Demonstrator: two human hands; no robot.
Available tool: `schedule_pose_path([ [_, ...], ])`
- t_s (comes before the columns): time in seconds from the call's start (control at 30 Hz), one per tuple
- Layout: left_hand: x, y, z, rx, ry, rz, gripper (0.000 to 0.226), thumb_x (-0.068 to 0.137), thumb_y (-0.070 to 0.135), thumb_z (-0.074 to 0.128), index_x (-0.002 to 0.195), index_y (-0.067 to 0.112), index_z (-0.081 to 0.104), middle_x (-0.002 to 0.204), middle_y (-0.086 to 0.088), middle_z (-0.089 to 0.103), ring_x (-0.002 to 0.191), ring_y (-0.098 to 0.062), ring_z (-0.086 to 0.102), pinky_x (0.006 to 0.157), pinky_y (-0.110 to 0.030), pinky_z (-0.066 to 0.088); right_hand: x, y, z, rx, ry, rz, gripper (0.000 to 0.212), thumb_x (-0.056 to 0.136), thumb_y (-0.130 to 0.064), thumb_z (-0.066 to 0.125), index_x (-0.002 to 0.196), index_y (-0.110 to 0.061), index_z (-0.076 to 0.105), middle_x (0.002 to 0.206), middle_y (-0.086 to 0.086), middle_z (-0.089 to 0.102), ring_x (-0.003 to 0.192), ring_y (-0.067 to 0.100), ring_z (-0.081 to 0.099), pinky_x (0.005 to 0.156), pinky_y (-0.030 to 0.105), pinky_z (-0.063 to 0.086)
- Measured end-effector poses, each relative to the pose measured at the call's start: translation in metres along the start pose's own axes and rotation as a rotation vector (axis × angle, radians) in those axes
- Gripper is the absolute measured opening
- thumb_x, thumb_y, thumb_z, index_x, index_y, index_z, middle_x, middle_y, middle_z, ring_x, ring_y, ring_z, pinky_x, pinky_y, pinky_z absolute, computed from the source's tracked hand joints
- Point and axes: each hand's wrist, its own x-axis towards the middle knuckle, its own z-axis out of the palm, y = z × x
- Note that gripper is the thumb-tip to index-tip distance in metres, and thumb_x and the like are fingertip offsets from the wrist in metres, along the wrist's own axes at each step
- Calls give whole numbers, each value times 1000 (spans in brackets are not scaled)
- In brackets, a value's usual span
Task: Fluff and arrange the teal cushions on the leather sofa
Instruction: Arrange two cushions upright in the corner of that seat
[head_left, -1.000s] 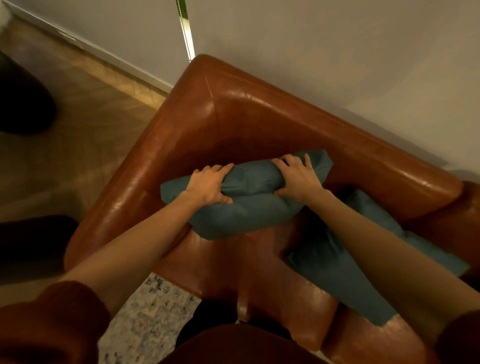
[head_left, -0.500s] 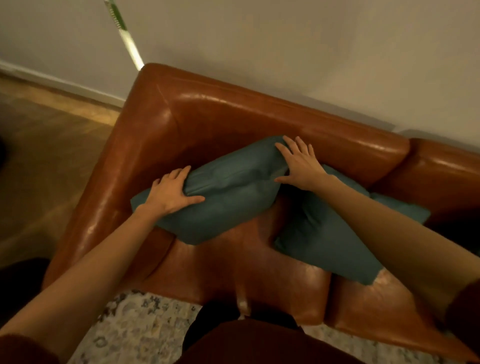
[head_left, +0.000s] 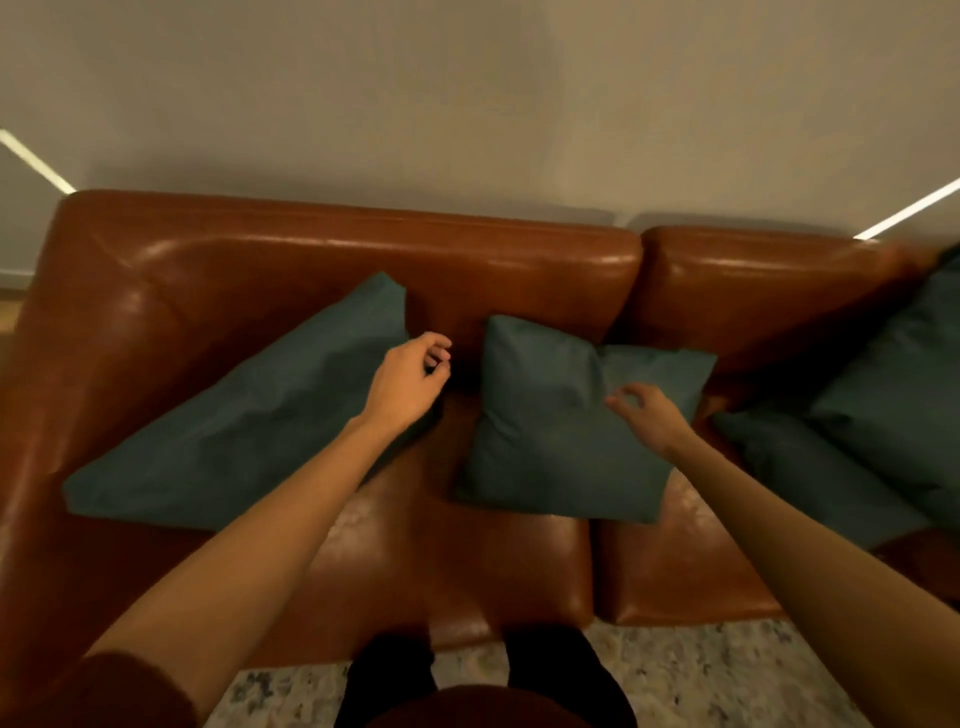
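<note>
Fingers of the left hand (head_left: 410, 382) loosely curled, holding nothing, hovering over the gap between the two nearest cushions; fingers of the right hand (head_left: 647, 415) also loosely curled and empty, just above the middle cushion (head_left: 545, 421). Change since half a second ago: both hands then pressed the left cushion (head_left: 249, 421); now released, it leans against the backrest at the corner of the leather sofa (head_left: 322, 249). Judgement: first cushion set, attention shifting to the middle one, which lies propped on the seat over the seam. Two more teal cushions (head_left: 893, 395) stacked at the right end, untouched. No containers in view
</note>
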Motion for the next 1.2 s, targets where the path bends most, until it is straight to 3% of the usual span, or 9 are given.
schedule_pose_path([
  [0.1, 34, 25, 51, -64, -66, -161, 30, 86, 12, 63, 116, 14, 61, 97, 2, 66, 86, -18, 64, 91, -40, 52, 15, 57, -13, 148, -5, 71, 44, 93, -39, 60, 122, -6, 62, 125, 14, 63, 116, 31, 59, 96, 39, 44],
  [0.33, 94, 52, 116, -99, -11, -518, 76, 87, 31, 66, 150, 17, 27, 154, -9, 33, 136, -29, 40, 112, -40, 37, 92, 149, -38, 477, 33, 204, 47, 86, -32, 66, 123, -5, 58, 123, 16, 64, 113, 32, 61, 100, 50, 48],
  [0.5, 113, 53, 157, -337, 56, -720, 81, 88, 38, 64, 153, 22, 18, 155, -2, 33, 137, -26, 38, 103, -39, 42, 155, 172, -59, 942, 0, 273, 64, 83, -30, 69, 139, -12, 45, 123, 10, 64, 104, 27, 66, 90, 42, 56],
  [0.73, 84, 84, 183, -475, 140, -695, 72, 88, 35, 64, 150, 24, 29, 147, 1, 45, 132, -20, 44, 95, -39, 39, 171, 207, -69, 945, -6, 328, 61, 83, -43, 71, 129, -9, 49, 116, 3, 64, 92, 17, 66, 65, 28, 55],
  [0.8, 73, 101, 189, -473, 99, -630, 63, 88, 28, 64, 146, 25, 38, 138, 4, 53, 123, -16, 49, 90, -36, 39, 209, 251, -71, 871, 3, 411, 96, 63, -68, 74, 136, -12, 47, 128, 6, 62, 108, 26, 64, 61, 31, 52],
  [0.87, 60, 121, 197, -467, 23, -563, 55, 91, 18, 61, 143, 23, 44, 125, 4, 58, 112, -13, 53, 85, -35, 43, 230, 289, -69, 764, -6, 502, 125, 45, -85, 68, 144, -15, 38, 136, 8, 54, 122, 31, 56, 78, 39, 51],
  [1.0, 40, 153, 210, -436, -89, -447, 42, 93, 17, 57, 135, 19, 52, 106, 3, 61, 87, -6, 56, 65, -26, 46, 163, 275, -92, 777, -24, 599, 68, 88, -48, 61, 144, -18, 38, 139, 9, 51, 123, 33, 53, 87, 47, 44],
  [1.13, 31, 168, 210, -385, -172, -407, 32, 91, 28, 63, 121, 22, 59, 97, 4, 62, 81, -10, 58, 66, -25, 47, 147, 277, -94, 789, 10, 624, 51, 97, -30, 54, 141, -8, 42, 146, 17, 47, 131, 36, 48, 101, 45, 43],
  [1.2, 24, 172, 207, -391, -204, -403, 27, 90, 30, 63, 115, 18, 61, 92, 4, 64, 73, -9, 58, 63, -24, 45, 138, 278, -93, 815, -11, 593, 46, 101, -25, 45, 141, -3, 44, 143, 18, 49, 133, 35, 48, 91, 38, 48],
])
